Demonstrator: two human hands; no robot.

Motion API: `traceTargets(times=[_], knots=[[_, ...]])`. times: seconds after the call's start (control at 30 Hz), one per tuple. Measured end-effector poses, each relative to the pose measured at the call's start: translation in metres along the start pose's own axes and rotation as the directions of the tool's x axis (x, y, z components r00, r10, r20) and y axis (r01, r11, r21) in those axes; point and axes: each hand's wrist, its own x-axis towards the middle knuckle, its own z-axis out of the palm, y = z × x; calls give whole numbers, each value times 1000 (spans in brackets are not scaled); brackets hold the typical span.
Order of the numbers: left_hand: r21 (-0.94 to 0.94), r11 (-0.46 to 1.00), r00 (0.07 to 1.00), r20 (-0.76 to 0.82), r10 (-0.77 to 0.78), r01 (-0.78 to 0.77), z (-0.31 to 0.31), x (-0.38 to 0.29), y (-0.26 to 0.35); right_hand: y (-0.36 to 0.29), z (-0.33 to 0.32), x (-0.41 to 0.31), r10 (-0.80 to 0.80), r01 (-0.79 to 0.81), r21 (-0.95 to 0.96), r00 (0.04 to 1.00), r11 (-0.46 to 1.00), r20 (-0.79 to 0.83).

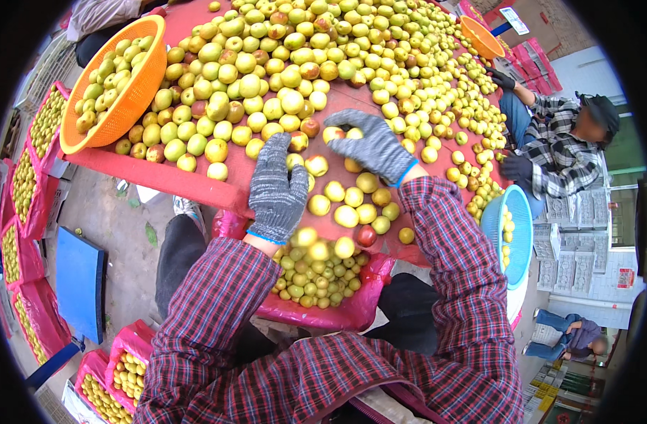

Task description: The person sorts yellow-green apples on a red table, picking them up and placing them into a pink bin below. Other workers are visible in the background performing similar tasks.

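Green-yellow jujube fruits (pixel 291 100), some with red-brown patches, lie heaped on a red cloth-covered table (pixel 355 100). My left hand (pixel 277 191), in a grey knit glove, is over the table's near edge, back up, beside several fruits near the thumb; its grip is partly hidden. Gloved in the same grey, my right hand (pixel 374 146) curls its fingers around a red-blotched fruit (pixel 333 134) and a paler one beside it. Between and below the hands lies a loose group of fruits (pixel 355 204). A crate lined with pink plastic (pixel 323 314) stands under the edge, full of fruit, with blurred fruits above it.
An orange basket (pixel 143 90) of fruit sits at the table's left corner, a blue basket (pixel 519 238) at the right. Another orange basket (pixel 482 37) is at the far end. A co-worker (pixel 562 138) sits at right. Pink-lined crates (pixel 32 196) and a blue board (pixel 80 283) are at left.
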Motion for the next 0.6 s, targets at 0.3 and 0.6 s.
traceTargets(times=[0.3,0.6], knots=[[-192,952,960,190,-204,240,22,3,-4,53,-64,-112,-91,248,406,926,879,-367],[-174,975,977,186,-103,136,29,4,-13,147,-206,-295,739,-486,587,209,647,-641]])
